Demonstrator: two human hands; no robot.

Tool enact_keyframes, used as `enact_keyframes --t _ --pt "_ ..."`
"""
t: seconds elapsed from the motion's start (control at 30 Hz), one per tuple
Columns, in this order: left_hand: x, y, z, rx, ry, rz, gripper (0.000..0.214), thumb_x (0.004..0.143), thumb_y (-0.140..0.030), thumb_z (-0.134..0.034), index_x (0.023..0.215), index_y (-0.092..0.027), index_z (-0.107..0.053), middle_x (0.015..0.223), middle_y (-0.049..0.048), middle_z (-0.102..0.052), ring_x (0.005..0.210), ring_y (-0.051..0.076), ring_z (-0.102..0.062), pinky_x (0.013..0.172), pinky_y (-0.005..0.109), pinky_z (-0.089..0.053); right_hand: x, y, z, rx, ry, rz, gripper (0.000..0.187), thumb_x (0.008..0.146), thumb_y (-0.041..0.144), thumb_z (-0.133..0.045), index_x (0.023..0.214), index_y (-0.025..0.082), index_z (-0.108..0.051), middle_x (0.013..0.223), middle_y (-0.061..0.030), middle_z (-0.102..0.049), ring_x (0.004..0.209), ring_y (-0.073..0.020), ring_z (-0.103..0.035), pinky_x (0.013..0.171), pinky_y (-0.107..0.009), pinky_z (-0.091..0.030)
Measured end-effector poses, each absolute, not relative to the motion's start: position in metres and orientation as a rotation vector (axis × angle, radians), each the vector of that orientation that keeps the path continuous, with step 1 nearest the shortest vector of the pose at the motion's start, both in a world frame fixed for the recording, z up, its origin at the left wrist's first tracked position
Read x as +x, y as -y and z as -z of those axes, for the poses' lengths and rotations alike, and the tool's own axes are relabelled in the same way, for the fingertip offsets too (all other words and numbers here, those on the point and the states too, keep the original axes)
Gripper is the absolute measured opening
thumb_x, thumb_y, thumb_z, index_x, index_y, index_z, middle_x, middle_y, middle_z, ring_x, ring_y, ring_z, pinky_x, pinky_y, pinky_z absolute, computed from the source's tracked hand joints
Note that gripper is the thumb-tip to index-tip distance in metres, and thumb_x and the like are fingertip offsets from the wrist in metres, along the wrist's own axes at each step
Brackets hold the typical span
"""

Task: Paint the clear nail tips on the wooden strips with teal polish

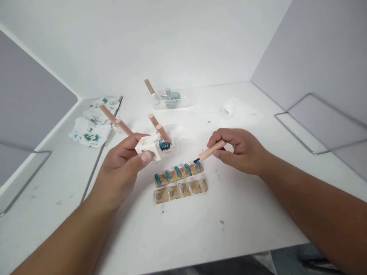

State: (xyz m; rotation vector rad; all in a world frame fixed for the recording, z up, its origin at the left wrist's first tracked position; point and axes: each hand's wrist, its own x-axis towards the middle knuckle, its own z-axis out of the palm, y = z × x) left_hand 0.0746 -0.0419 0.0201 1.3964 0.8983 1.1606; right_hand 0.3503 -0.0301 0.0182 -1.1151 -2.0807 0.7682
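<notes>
My left hand grips a white square nail polish bottle, tipped sideways, with teal polish smeared about its open neck. Between the thumb and fingers of my right hand is a nail polish brush with a peach handle. Its dark bristles are at the rightmost false nail of the rear strip; whether they touch cannot be made out. That wooden strip carries several teal false nails. In front of it lies a second strip with several clear false nails.
Peach-capped bottles stand behind my left hand, and more to its left. A clear tray at the back holds small bottles. Stained tissues lie left, a crumpled white tissue back right. Wire stands flank both sides.
</notes>
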Motion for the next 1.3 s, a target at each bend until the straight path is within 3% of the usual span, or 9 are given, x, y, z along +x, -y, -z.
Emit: enact_keyframes --t 1.3 --pt "0.0738 0.0413 -0.0224 1.378 -0.937 -1.142 0.024 0.079 -0.029 -0.065 0.103 -0.031 -0.066 0.089 -0.002 -0.066 0.085 0.016 -0.056 0.077 0.027 -0.042 0.3505 0.0294 -0.0188 -1.084 2.102 -0.806 0.011 0.075 0.015 -0.052 0.084 0.019 -0.057 0.068 0.0018 -0.056 0.057 -0.0079 -0.046 0.054 -0.022 -0.038"
